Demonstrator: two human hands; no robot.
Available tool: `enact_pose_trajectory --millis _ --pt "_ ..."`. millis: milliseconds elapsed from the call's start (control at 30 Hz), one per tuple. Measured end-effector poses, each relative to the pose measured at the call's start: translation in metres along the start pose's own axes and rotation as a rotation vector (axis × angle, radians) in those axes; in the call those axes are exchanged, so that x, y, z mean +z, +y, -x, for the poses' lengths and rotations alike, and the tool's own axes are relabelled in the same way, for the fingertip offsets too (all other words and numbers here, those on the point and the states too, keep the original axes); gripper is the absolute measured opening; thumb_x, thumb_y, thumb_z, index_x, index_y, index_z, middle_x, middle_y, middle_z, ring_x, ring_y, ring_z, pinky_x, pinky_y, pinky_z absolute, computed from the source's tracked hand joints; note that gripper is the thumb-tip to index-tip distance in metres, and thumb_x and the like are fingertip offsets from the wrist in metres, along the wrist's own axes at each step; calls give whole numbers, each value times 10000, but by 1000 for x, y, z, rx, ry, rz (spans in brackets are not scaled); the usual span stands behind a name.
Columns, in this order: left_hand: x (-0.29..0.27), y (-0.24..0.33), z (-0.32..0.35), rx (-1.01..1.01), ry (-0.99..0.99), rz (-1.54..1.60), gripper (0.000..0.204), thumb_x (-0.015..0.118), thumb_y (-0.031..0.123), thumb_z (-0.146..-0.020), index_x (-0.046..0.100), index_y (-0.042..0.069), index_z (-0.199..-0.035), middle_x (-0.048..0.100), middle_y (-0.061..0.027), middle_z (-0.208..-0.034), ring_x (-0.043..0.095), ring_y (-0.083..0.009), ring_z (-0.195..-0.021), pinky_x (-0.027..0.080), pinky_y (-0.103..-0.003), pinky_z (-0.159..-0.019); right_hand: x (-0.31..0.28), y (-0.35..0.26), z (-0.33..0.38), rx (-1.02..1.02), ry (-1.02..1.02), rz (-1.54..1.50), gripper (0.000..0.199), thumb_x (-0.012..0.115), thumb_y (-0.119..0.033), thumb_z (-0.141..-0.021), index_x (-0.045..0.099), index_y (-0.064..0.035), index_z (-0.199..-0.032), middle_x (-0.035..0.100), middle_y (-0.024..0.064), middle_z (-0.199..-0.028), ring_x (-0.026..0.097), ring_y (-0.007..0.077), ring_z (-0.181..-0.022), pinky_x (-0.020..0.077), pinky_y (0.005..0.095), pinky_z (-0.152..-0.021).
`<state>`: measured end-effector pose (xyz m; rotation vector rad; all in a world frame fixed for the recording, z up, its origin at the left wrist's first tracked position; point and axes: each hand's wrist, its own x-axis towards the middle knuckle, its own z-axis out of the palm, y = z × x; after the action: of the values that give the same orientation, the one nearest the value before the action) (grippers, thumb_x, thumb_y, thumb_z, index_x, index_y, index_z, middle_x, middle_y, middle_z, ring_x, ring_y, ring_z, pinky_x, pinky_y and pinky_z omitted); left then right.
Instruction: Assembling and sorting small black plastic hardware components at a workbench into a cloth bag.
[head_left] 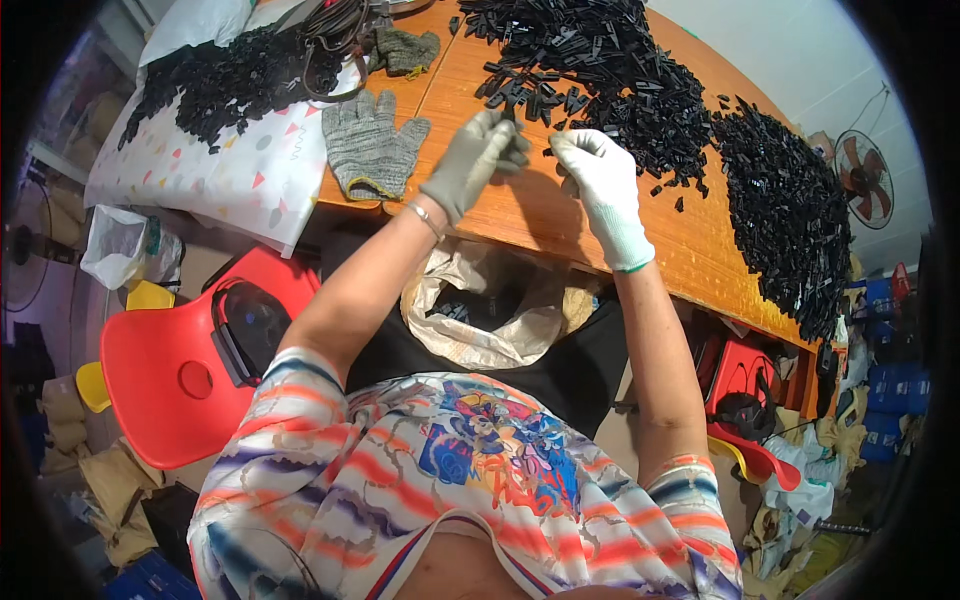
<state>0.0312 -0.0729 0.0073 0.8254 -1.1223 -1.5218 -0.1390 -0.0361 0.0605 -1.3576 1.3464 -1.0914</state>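
Now, from the head view, two gloved hands are seen raised over the wooden table (pixel 560 215), close together above its near edge. The left hand (pixel 470 160), in a grey glove, is curled with fingertips pinched narrow; something small and dark seems to be held between them, though what exactly cannot be told. The right hand (pixel 600 180), in a white glove, is likewise closed to a narrow pinch at the fingertips, just beside the left, and whether a piece is held there cannot be told either. Small black plastic parts (pixel 600 70) are heaped on the table directly beyond both hands, and a second long heap (pixel 785 210) is spread toward the right end. A spare grey knitted glove (pixel 370 145) is lying flat just left of the left hand, and another pile of black parts (pixel 225 85) is resting on a patterned cloth (pixel 235 175) further left. An open sack (pixel 480 305) is held below the table edge, in the lap, with dark pieces inside. A red plastic chair (pixel 175 370) stands at the left.

For the handling to go well, it is judged that one piece should be gripped at the fingertips only, kept clear of the heap, and worked over the sack so nothing is dropped to the floor.
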Motion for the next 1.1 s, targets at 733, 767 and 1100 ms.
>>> enact_pose_trajectory --millis 733,767,1100 --pt "24 14 44 -7 -56 4 216 466 221 -1001 531 32 -1085 588 -13 -788 499 -35 -569 407 -179 -512 33 -15 13 -169 214 -115 199 622 -103 -895 609 10 -1059 661 60 -839 591 79 -635 463 206 -560" --pt "24 14 44 -8 -57 4 216 466 221 -1001 531 32 -1085 588 -13 -788 499 -35 -569 407 -179 -512 33 -14 13 -170 197 -109 195 626 -98 -893 609 10 -1055 660 60 -834 592 81 -639 467 213 -563" --pt "27 10 52 -15 -12 -32 212 460 227 -999 545 35 -1028 574 1 -756 482 -29 -554 392 -173 -498 33 -11 15 -150 153 155 184 624 -136 -897 635 -10 -1029 690 83 -836 645 122 -664 508 253 -625"
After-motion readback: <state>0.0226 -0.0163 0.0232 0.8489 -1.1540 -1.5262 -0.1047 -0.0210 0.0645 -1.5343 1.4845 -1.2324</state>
